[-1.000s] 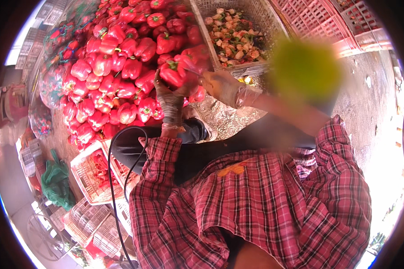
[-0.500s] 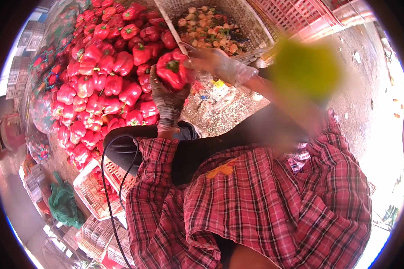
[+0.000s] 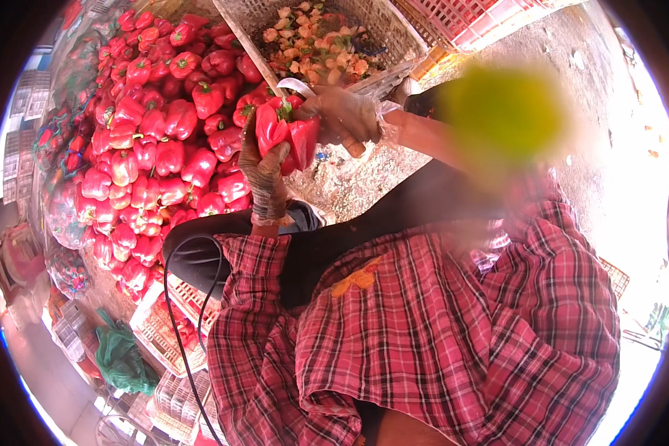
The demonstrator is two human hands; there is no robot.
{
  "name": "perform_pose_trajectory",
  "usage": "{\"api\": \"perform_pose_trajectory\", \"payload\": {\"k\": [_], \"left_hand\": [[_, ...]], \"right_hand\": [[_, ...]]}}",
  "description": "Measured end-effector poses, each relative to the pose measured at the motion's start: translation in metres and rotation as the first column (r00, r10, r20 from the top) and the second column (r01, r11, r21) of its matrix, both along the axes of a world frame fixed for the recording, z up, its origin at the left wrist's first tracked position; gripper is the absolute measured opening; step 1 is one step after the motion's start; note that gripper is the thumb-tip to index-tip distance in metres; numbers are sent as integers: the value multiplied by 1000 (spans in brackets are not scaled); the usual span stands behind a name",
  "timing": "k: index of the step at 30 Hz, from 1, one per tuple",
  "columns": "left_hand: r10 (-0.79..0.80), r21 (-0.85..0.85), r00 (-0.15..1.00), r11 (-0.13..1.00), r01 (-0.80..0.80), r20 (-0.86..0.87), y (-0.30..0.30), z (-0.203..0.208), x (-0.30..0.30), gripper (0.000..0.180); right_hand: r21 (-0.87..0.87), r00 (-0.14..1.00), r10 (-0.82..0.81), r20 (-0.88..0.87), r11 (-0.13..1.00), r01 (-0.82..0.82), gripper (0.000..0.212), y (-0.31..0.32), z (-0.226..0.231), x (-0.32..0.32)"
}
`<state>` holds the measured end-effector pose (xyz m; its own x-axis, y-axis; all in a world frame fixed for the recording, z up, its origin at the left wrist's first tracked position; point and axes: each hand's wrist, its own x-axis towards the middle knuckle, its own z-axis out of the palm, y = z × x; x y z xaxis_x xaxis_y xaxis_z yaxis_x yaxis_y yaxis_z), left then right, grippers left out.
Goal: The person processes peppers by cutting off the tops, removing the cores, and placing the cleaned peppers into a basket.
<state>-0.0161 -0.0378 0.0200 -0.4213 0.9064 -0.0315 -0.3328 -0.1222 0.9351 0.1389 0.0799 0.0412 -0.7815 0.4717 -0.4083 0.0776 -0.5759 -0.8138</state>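
Note:
In my left hand (image 3: 266,167), gloved, a red bell pepper (image 3: 299,141) is gripped from below and the left side. Its green stem faces up, and the flesh looks split open beside it. My right hand (image 3: 342,115), in a thin clear glove, is closed at the pepper's right side around what looks like a knife (image 3: 296,85). A pale curved blade shows above the fingers; most of the handle is hidden. Just beyond, a dirty white crate (image 3: 249,46) holds many orange-pink pepper cores (image 3: 305,41). A large heap of red bell peppers (image 3: 156,149) lies to the left.
Red crates (image 3: 483,22) stand at the far right. Net bags (image 3: 67,201) border the heap; a pink crate (image 3: 156,334) and green net (image 3: 123,357) lie at lower left. A black cable (image 3: 172,297) hangs by my left arm. A yellow-green blur (image 3: 509,115) covers part of my right arm.
The pepper has turned and now shows a split by its stem. My right hand has come lower against it. The whole view has shifted slightly.

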Motion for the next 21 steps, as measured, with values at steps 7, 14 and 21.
{"api": "perform_pose_trajectory", "payload": {"k": [7, 14, 21], "left_hand": [[-1, -102, 922, 994, 44, 388, -5, -20, -16, 43], [70, 110, 911, 994, -27, -406, -15, -69, -38, 47], [72, -4, 978, 997, -74, -195, 3, 6, -8, 78]], "right_hand": [[380, 949, -48, 312, 922, -78, 41, -14, -3, -16], [311, 919, -5, 395, 942, -129, 59, 12, -4, -15], [154, 968, 9, 250, 987, -49, 40, 2, 49, -13]]}}
